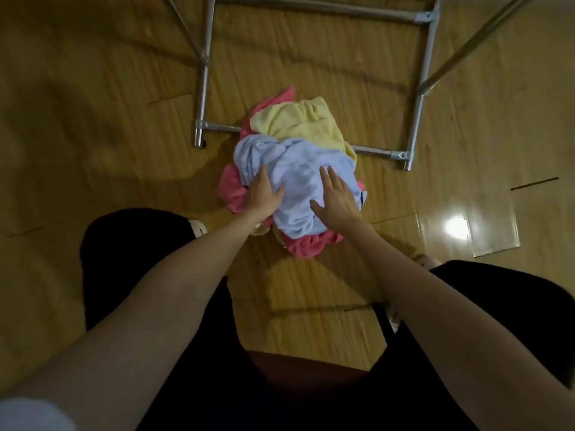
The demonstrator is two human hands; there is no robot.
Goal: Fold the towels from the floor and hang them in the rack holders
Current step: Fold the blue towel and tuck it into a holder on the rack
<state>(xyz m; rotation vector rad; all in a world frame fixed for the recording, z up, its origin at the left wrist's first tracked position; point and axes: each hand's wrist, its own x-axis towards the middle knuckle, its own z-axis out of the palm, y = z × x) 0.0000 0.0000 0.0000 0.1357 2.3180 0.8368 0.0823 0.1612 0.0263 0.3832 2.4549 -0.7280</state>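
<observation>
The fingers of the left hand (264, 199) are straight and close together, and they lie flat on the left side of the pale blue towel (292, 181). The thumb sticks out to the side and presses into the cloth. The fingers of the right hand (337, 202) are straight too, a little spread, and they rest flat on the right side of the same blue towel. Neither hand curls round anything.

The blue towel sits on top of a messy pile. A yellow towel (303, 122) lies just behind the blue one, touching it. A pink towel (231, 189) peeks out from under the blue one on the left, at the front and at the back.

The whole pile lies on the wooden floor (93, 119). The far part of the pile covers the near bottom bar of the metal rack (205, 73), whose legs stand behind the pile. The person's bare arms reach down to the pile from dark trouser legs (130, 244) on both sides.
</observation>
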